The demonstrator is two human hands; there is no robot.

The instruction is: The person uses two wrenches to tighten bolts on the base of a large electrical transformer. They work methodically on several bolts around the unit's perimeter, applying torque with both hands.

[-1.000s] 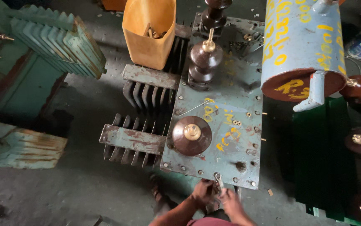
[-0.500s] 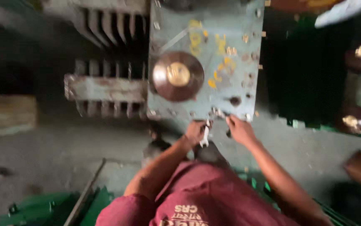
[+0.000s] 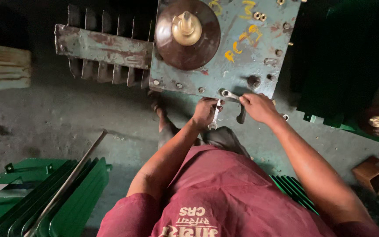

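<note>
Seen from overhead, the left hand (image 3: 204, 113) is closed around a silver wrench (image 3: 215, 115), shaft pointing back toward the body. Just beside it the right hand (image 3: 256, 107) grips a second wrench (image 3: 231, 95) set on a bolt at the grey transformer lid's (image 3: 237, 57) near edge — probably to counter-hold. No containers lie near either grip.
</note>
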